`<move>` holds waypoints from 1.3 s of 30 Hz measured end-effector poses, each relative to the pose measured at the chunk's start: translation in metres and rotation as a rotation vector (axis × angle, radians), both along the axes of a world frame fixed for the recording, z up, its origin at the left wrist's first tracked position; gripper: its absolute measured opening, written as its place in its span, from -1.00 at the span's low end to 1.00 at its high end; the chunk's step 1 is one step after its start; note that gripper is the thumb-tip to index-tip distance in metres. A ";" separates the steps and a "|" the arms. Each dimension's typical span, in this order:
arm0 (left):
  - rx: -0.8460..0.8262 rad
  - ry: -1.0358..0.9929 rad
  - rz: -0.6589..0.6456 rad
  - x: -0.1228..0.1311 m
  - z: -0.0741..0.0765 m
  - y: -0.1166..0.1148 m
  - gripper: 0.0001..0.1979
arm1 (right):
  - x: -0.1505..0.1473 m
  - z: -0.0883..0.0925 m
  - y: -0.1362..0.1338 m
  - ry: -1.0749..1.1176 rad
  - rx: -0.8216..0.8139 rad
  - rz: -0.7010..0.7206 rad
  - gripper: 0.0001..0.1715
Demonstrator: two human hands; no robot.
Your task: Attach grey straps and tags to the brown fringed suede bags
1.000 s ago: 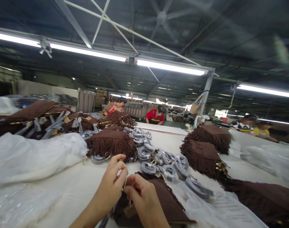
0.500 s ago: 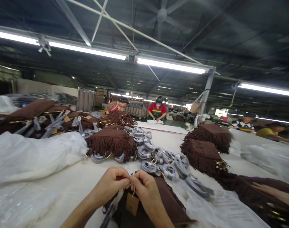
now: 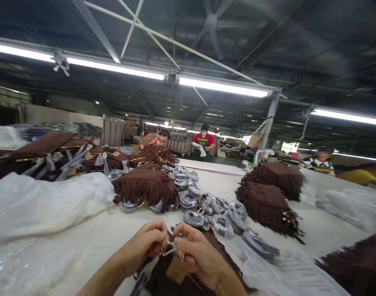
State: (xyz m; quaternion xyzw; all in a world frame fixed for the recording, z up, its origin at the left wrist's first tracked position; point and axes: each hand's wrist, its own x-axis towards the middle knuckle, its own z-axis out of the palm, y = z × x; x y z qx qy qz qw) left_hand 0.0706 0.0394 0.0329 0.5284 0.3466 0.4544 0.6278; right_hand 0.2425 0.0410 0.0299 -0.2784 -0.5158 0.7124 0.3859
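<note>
Near the bottom middle, my left hand [image 3: 152,240] pinches one side of a thin pale string [image 3: 168,248]. My right hand [image 3: 196,250] pinches the other side, so the string makes a small loop between my fingertips. A tan paper hang tag [image 3: 177,269] dangles under my right fingers. Beneath both hands lies a dark brown bag [image 3: 158,283], its far edge partly hidden by them. A grey plastic-wrapped piece [image 3: 145,271] hangs below my left hand.
Coiled grey wrapped straps [image 3: 219,222] with gold clips lie beyond my hands. Fringed brown bags are stacked at left [image 3: 146,183] and right [image 3: 265,201]. White plastic sheeting [image 3: 49,201] covers the left side. A co-worker in a red top [image 3: 203,144] stands across the table.
My fingertips have drawn slightly apart, opening the string into a visible loop. The tag has tilted. At right, another person's hand has gone from view and the brown bag there has shifted.
</note>
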 end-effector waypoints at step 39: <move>0.801 0.645 0.445 -0.046 0.046 -0.009 -0.83 | -0.015 -0.034 -0.007 -0.879 0.821 -0.385 -0.18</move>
